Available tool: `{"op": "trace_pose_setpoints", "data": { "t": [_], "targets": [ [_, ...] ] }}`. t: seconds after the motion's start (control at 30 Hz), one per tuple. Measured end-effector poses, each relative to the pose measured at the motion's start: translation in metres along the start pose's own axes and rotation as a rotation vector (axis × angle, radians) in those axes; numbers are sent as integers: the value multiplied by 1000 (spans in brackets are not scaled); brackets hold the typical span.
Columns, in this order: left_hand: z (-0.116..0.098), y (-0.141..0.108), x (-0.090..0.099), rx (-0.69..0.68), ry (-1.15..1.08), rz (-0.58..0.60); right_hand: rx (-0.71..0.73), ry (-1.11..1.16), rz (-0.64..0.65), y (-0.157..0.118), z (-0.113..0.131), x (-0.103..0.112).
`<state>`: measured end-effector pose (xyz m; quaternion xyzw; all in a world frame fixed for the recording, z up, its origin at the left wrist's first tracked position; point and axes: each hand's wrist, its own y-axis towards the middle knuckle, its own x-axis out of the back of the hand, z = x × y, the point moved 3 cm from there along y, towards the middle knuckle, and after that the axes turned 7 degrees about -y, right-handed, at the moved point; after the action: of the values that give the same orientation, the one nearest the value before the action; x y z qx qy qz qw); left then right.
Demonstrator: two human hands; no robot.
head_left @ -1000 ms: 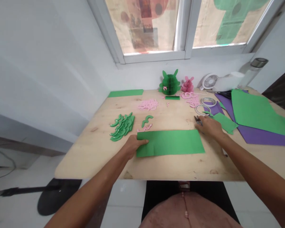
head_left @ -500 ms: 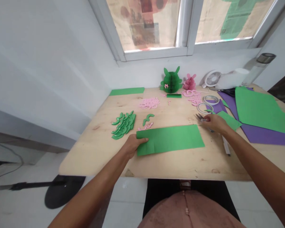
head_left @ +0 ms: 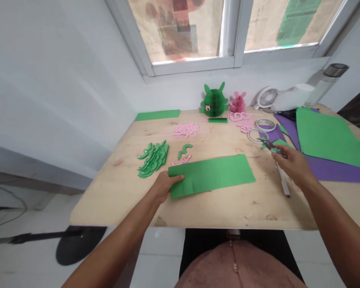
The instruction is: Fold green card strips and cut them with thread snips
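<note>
My left hand (head_left: 165,185) pinches the left end of a long green paper strip (head_left: 216,174), thumb on top. The strip lies slantwise near the table's front. At the right, my right hand (head_left: 294,162) is closed on a pair of small scissors (head_left: 270,145), their blades pointing up and left toward the tape rolls (head_left: 258,136). Just beyond the strip are a wavy green cutout (head_left: 184,151) and pink cutouts (head_left: 182,161). Left of them sits a pile of green cutouts (head_left: 153,160). A white cutter (head_left: 283,181) lies beside my right hand.
Green sheets (head_left: 327,138) and purple sheets (head_left: 339,170) cover the table's right side. At the back stand green (head_left: 215,103) and pink (head_left: 238,104) paper figures, a small fan (head_left: 267,97) and a bottle (head_left: 325,84). Pink cutouts (head_left: 186,130) lie mid-table.
My right hand has moved right and lifted the scissors off the table, where it was taking hold of them. My left hand still holds the strip; the view has shifted slightly.
</note>
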<state>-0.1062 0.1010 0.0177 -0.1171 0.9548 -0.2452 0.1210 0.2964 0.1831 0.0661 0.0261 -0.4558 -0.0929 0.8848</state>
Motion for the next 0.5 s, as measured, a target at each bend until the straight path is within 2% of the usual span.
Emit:
{"op": "trace_pose_setpoints", "data": {
  "t": [0.07,0.1,0.17,0.33,0.43,0.5],
  "targets": [
    [1,0,0,-5,-9,-8,-38,113,-14,-12,2,1],
    [1,0,0,-6,-13,-13,-93,244,-12,-19,4,0],
    [2,0,0,-7,-20,-21,-205,515,73,-39,11,-6],
    [4,0,-3,-6,-38,-36,-362,717,420,-102,44,-39],
    [5,1,-5,-3,-43,-40,-360,820,629,-134,64,-61],
    [6,2,-7,0,-45,-41,-349,891,706,-148,75,-72]
  ]
}}
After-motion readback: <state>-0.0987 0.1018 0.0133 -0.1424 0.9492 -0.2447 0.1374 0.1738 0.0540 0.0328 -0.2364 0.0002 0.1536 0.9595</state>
